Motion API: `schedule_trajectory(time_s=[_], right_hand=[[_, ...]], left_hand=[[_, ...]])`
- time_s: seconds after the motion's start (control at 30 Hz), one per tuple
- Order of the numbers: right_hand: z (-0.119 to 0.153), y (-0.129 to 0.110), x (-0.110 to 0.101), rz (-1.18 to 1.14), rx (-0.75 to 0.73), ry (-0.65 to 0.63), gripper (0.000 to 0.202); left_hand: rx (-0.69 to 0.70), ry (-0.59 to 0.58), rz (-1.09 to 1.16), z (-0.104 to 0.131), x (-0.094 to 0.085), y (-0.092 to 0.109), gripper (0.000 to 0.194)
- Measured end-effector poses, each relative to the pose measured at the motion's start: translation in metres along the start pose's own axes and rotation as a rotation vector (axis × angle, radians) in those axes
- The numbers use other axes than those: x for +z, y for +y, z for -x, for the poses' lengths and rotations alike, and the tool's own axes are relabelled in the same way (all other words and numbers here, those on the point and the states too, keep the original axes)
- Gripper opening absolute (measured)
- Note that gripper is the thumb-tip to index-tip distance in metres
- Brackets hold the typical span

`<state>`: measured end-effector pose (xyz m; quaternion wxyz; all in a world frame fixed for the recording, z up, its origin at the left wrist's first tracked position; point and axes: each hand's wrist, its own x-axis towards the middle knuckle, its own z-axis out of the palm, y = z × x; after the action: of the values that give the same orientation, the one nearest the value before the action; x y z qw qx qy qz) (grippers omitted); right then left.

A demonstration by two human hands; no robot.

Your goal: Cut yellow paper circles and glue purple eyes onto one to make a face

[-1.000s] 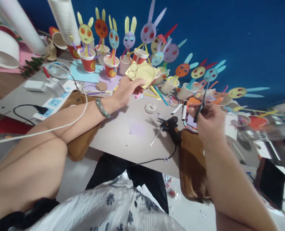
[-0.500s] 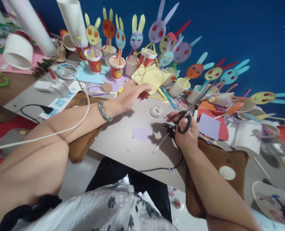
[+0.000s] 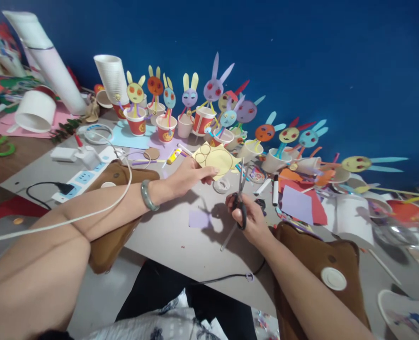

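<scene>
The left hand (image 3: 187,178) pinches the yellow paper (image 3: 218,159), drawn with circles, above the table (image 3: 159,236), before the cups (image 3: 166,133) along the far edge. The right hand (image 3: 253,221) grasps the scissors (image 3: 241,187) (their blades are slightly parted) just beside the paper.

Yellow paper (image 3: 219,160) marked with drawn rounds is held in the left hand (image 3: 191,178), while black-handled scissors (image 3: 240,191) are gripped in the right hand (image 3: 253,218), blades slightly parted near the paper's edge. Behind, rabbit-faced paper figures (image 3: 190,97) are propped in paper cups (image 3: 166,129); a lilac paper piece (image 3: 197,219) is seen on the table (image 3: 163,236).
</scene>
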<state>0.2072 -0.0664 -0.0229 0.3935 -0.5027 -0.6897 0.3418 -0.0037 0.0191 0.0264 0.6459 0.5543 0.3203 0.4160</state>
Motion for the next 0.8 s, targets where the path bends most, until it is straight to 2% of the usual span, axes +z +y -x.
schedule_trajectory(time_s=[0.13, 0.27, 0.37, 0.57, 0.8], right_hand=[[0.001, -0.004, 0.004, 0.018, 0.029, -0.029, 0.057], [0.002, -0.007, 0.008, -0.002, 0.038, -0.054, 0.058], [0.002, -0.007, 0.009, -0.034, 0.041, -0.056, 0.059], [0.003, -0.008, 0.011, -0.051, 0.041, -0.04, 0.061], [0.003, -0.01, 0.012, -0.046, 0.019, -0.035, 0.06]], left_hand=[[-0.033, 0.006, 0.0, 0.005, 0.005, 0.001, 0.02], [-0.111, -0.037, 0.003, 0.012, 0.009, 0.001, 0.025], [-0.144, -0.058, 0.025, 0.014, 0.011, -0.001, 0.023], [-0.125, -0.103, 0.021, 0.017, 0.012, -0.01, 0.022], [-0.104, -0.141, 0.021, 0.022, 0.015, -0.007, 0.022]])
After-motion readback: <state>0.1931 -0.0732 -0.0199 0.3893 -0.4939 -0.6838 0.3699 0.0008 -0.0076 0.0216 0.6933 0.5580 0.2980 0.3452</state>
